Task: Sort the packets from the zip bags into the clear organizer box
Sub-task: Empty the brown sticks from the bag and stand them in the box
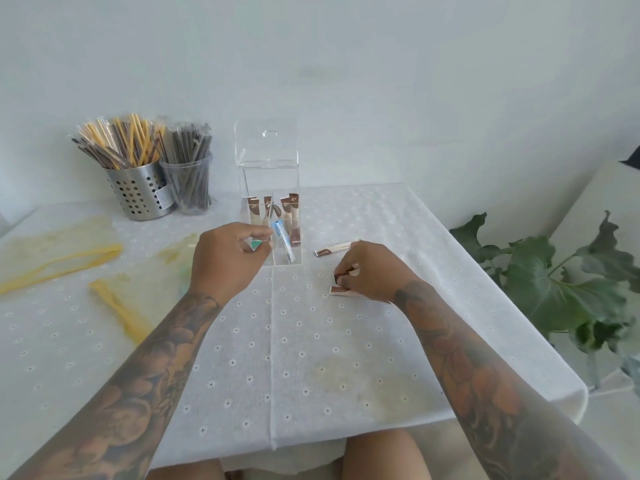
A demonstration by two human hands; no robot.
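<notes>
The clear organizer box (294, 258) stands mid-table with its lid (266, 142) raised. Brown-and-cream stick packets (290, 211) stand in its back compartments, and a blue-and-white packet (284, 245) leans in the front right one. My left hand (227, 259) hovers at the box's front left with fingers pinched; a green packet (256, 244) shows just beneath them. My right hand (372, 271) rests on the cloth to the right of the box, pinching a brown packet (341, 277). Another brown packet (337, 290) lies under it, and one more (334, 250) lies behind.
Yellow-tinted zip bags (59, 252) lie flat on the left of the table, one nearer (117, 303). A perforated steel cup (138, 192) and a clear cup (188, 183) of wrapped sticks stand at the back left. A leafy plant (554, 282) sits beyond the table's right edge.
</notes>
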